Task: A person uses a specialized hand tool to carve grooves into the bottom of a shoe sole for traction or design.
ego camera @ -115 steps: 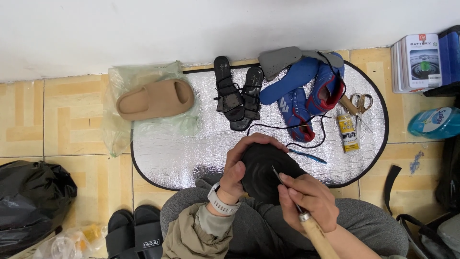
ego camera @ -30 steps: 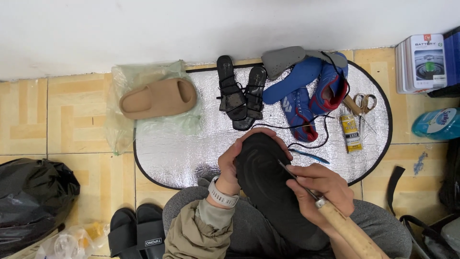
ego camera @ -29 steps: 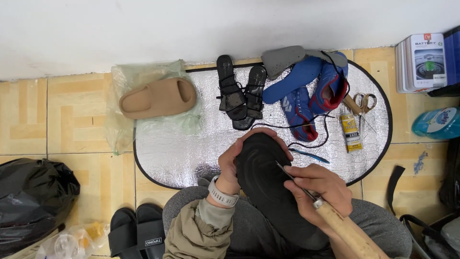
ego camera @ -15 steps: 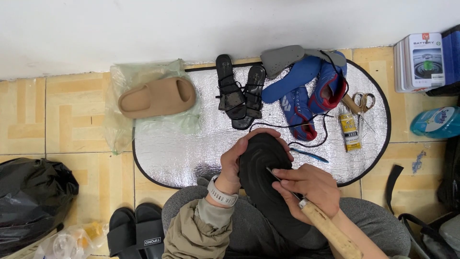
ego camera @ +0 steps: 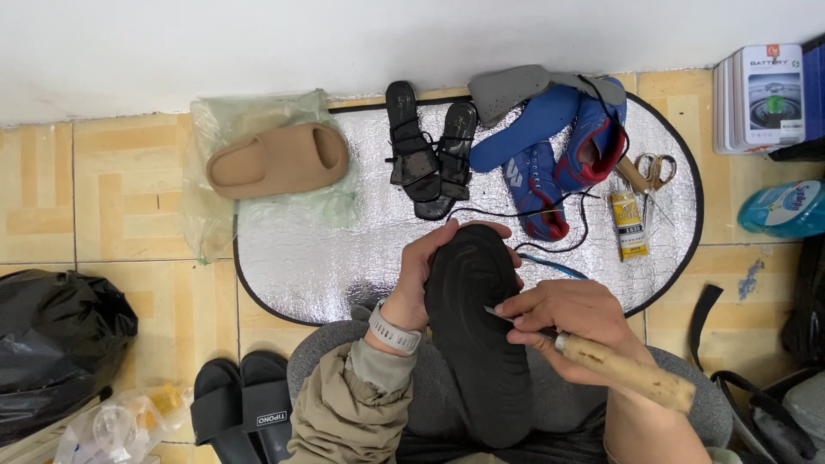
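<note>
Head view: left hand grips the black shoe sole; right hand clamps a wooden-handled awl. A slip of the tip could stab the left fingers.

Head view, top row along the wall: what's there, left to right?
Tan slide → black strappy sandals → blue sneakers → glue tube → scissors → boxed packs
</note>
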